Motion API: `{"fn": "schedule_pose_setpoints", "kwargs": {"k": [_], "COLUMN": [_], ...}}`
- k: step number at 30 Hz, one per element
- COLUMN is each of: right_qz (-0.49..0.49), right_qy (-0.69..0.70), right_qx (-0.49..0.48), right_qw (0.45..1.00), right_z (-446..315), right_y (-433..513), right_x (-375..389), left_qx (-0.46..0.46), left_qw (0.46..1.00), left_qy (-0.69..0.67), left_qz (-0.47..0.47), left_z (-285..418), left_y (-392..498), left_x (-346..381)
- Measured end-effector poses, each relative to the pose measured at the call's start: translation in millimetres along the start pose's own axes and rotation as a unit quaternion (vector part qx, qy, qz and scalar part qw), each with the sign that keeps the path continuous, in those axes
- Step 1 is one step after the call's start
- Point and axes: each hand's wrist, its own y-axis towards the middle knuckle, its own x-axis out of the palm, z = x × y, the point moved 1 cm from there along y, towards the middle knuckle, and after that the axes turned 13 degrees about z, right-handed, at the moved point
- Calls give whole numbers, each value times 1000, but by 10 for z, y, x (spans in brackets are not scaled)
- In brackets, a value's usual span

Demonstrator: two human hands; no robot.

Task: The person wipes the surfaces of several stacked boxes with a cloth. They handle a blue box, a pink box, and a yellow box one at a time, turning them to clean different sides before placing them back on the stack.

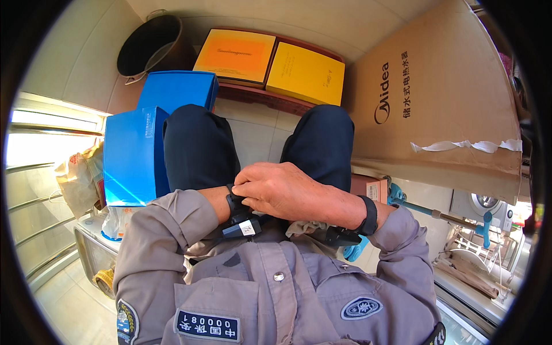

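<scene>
My right hand [276, 185] reaches across my lap to my left wrist. Its thumb and fingertips pinch at the black wrist strap [235, 200] there. A dark device [241, 228] with a white label sits on the inner side of that wrist. My left hand is almost wholly hidden beneath the right one, so its fingers cannot be made out. A crumpled greyish cloth [307, 227] shows below my right wrist. Another black strap [369, 214] circles my right wrist, with a dark device [340, 237] under it.
Blue boxes [131, 159] stand by my left knee. Beyond my knees an orange box [237, 54] and a yellow box [306, 71] lie on a dark red tray [258, 91], beside a dark pot [151, 47]. A large cardboard box [435, 95] rises at right, near a teal-ended pole [435, 213].
</scene>
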Motion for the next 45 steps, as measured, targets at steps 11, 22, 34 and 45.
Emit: {"fn": "schedule_pose_setpoints", "kwargs": {"k": [11, 22, 34, 45], "right_qz": [-22, 153, 273, 203], "right_qy": [-123, -96, -83, 129], "right_qx": [-65, 9, 179, 208], "right_qw": [990, 983, 942, 948], "right_z": [10, 121, 520, 304], "right_y": [52, 418, 111, 225], "right_x": [-81, -740, -904, 300], "left_qx": [16, 162, 378, 457], "left_qw": [994, 928, 596, 543], "left_qy": [59, 3, -518, -525], "left_qz": [93, 337, 484, 469], "left_z": [193, 551, 816, 825], "left_y": [-218, -478, -945, -1058], "left_x": [-184, -624, -1563, -1778]}}
